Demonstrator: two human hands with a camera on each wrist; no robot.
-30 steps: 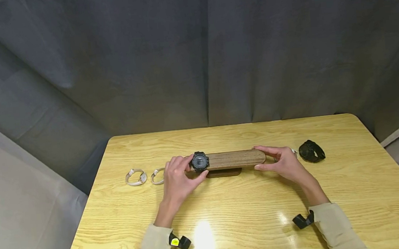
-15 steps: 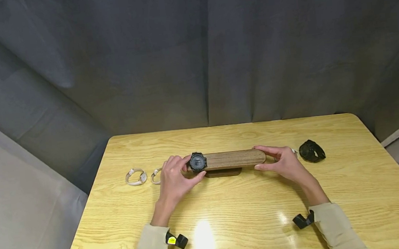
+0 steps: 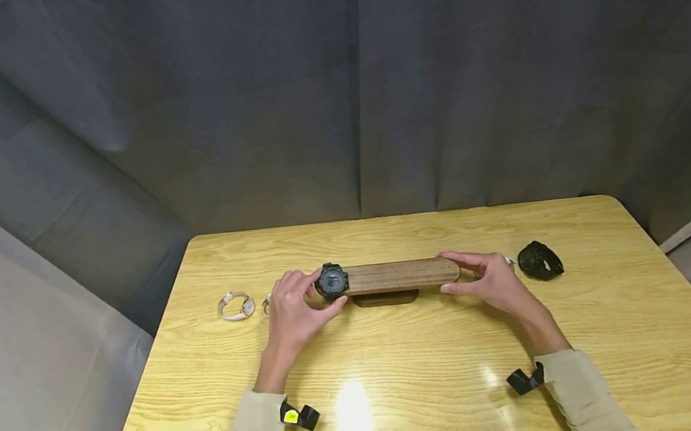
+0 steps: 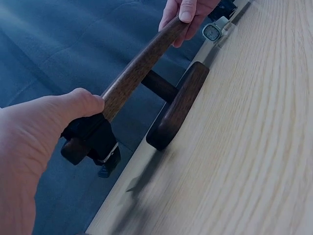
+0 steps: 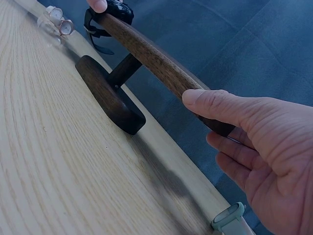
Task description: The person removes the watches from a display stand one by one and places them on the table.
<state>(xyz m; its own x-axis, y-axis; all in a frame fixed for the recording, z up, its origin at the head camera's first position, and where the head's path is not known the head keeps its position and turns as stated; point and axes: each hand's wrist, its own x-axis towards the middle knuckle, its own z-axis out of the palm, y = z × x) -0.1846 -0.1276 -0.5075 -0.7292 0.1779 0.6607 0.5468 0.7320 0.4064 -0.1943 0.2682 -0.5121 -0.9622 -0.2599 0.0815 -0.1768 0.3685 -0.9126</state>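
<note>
A dark wooden watch stand (image 3: 404, 276), a rounded bar on a short post and base (image 4: 178, 107), stands on the table. Near the bar's left end sits a black digital wristwatch (image 3: 332, 281), its strap (image 4: 105, 142) wrapped round the bar and one strap end hanging below. My left hand (image 3: 289, 314) pinches this watch between thumb and fingers, the thumb on its near side. At the opposite end, my right hand (image 3: 496, 284) grips the bar, thumb (image 5: 200, 98) on the near side and fingers beneath and behind.
White-strapped watch (image 3: 235, 306) lies at the left; a second one (image 3: 266, 306) is partly hidden by my left hand. Beyond my right hand are a pale green watch (image 5: 230, 218) and a bulky black watch (image 3: 539, 261). A grey curtain (image 3: 335, 105) hangs behind the table (image 3: 436, 373).
My left hand has slid the black watch leftward along the bar to its left end, covering more of the second white watch. The right hand has stayed in place.
</note>
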